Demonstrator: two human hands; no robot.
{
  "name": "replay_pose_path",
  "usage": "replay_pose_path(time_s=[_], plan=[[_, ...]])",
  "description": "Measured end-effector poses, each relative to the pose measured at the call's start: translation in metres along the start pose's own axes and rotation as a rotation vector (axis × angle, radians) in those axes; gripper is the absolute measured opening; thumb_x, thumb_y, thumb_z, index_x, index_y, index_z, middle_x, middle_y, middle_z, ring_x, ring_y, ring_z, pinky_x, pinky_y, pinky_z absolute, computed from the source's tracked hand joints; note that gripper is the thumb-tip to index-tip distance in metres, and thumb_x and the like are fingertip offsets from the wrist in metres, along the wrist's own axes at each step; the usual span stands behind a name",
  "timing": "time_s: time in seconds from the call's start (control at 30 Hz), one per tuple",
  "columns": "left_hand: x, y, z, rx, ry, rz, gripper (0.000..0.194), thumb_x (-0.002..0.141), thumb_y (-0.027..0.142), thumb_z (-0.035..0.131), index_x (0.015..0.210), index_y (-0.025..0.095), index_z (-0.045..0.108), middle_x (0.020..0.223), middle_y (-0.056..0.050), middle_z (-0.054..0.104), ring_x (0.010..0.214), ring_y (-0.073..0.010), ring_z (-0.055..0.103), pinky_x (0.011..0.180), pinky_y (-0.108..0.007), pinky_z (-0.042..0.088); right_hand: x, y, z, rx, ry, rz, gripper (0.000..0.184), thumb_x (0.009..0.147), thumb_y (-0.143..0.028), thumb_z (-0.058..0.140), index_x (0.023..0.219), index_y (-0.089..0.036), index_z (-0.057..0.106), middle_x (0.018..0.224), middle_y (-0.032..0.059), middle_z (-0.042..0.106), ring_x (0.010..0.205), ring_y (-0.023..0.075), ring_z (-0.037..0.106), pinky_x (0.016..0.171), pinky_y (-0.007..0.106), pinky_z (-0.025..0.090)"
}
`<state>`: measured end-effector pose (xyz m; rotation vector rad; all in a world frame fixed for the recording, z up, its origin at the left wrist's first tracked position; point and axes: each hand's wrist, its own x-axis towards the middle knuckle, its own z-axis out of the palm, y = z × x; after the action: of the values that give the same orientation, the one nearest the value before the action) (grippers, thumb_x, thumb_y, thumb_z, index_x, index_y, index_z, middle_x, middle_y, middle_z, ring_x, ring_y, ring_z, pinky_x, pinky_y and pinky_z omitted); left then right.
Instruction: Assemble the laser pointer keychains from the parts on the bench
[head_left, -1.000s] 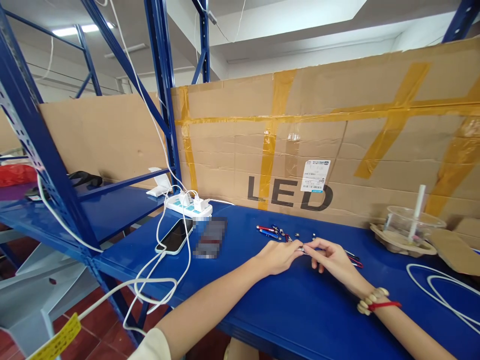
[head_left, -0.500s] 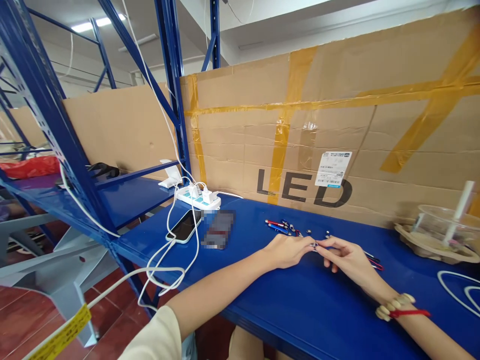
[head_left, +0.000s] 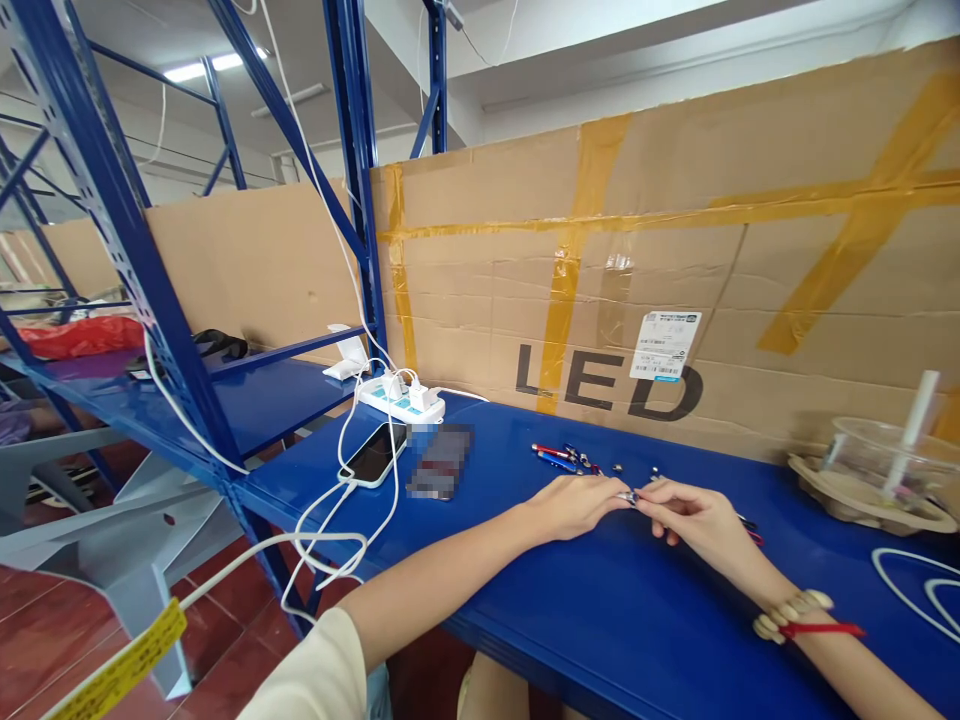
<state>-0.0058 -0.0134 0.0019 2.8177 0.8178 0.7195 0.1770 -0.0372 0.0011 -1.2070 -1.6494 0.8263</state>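
Note:
My left hand [head_left: 574,506] and my right hand [head_left: 688,510] meet fingertip to fingertip above the blue tabletop [head_left: 555,610]. Between them they pinch a small shiny metal piece [head_left: 628,497], too small to name. Just behind my left hand lie a red pen barrel [head_left: 550,451] and a blue pen barrel [head_left: 556,461], with several little metal parts beside them. Two more small metal bits [head_left: 617,468] sit behind the gap between my hands. Thin dark and red sticks [head_left: 750,528] show partly from behind my right wrist.
A white power strip [head_left: 401,399] with plugs and looping cables stands at the back left. Near it lie a phone [head_left: 375,455] and a blurred dark object [head_left: 441,462]. At right is a plastic cup [head_left: 874,455] in a cardboard holder [head_left: 862,500]. A cardboard wall [head_left: 465,290] rises behind.
My view has shifted slightly, so the scene sits a little lower. My fingers remain together on the small piece, with the right fingertips closed a bit more over it.

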Motion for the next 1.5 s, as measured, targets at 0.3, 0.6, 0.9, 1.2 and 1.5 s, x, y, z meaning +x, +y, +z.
replay_pose_path(time_s=[0.3, 0.6, 0.9, 1.2, 1.5], plan=[[-0.003, 0.003, 0.0, 0.049, 0.019, 0.068, 0.031, 0.091, 0.031, 0.025, 0.102, 0.018, 0.051, 0.096, -0.004, 0.061, 0.091, -0.0131, 0.057, 0.077, -0.021, 0.044, -0.006, -0.011, 0.003, 0.032, -0.027, -0.003, 0.044, 0.049, -0.055, 0.07, 0.052, -0.013, 0.057, 0.073, 0.008, 0.06, 0.04, 0.0097, 0.05, 0.032, 0.022, 0.042], [-0.001, -0.002, 0.003, 0.174, 0.045, 0.142, 0.033, 0.092, 0.031, 0.023, 0.101, 0.015, 0.051, 0.088, -0.006, 0.06, 0.087, -0.0141, 0.057, 0.076, -0.023, 0.043, -0.005, -0.006, 0.003, -0.024, -0.014, -0.039, 0.044, 0.049, -0.057, 0.069, 0.048, -0.015, 0.055, 0.057, 0.0018, 0.053, 0.034, 0.0078, 0.044, 0.033, 0.022, 0.038], [0.004, -0.005, 0.006, 0.168, 0.032, 0.095, 0.03, 0.091, 0.029, 0.027, 0.103, 0.015, 0.05, 0.098, -0.007, 0.061, 0.092, -0.0156, 0.057, 0.08, -0.026, 0.044, -0.003, -0.003, 0.002, 0.022, -0.037, -0.049, 0.038, 0.054, -0.051, 0.069, 0.053, -0.015, 0.056, 0.057, 0.0001, 0.052, 0.035, 0.0077, 0.046, 0.035, 0.022, 0.035], [0.003, -0.003, 0.005, 0.107, 0.012, 0.079, 0.028, 0.091, 0.028, 0.027, 0.104, 0.016, 0.049, 0.101, -0.005, 0.06, 0.092, -0.0148, 0.057, 0.078, -0.024, 0.045, -0.004, -0.01, 0.0, 0.025, -0.055, -0.001, 0.036, 0.052, -0.047, 0.072, 0.054, -0.014, 0.057, 0.052, -0.0016, 0.05, 0.036, 0.0074, 0.046, 0.036, 0.021, 0.033], [0.003, -0.004, 0.004, 0.134, 0.067, 0.101, 0.028, 0.091, 0.028, 0.028, 0.104, 0.016, 0.049, 0.1, -0.004, 0.061, 0.09, -0.0144, 0.058, 0.077, -0.024, 0.045, -0.001, -0.003, -0.001, 0.077, -0.08, 0.014, 0.033, 0.056, -0.042, 0.071, 0.058, -0.013, 0.056, 0.045, -0.0025, 0.049, 0.036, 0.007, 0.045, 0.036, 0.019, 0.032]])
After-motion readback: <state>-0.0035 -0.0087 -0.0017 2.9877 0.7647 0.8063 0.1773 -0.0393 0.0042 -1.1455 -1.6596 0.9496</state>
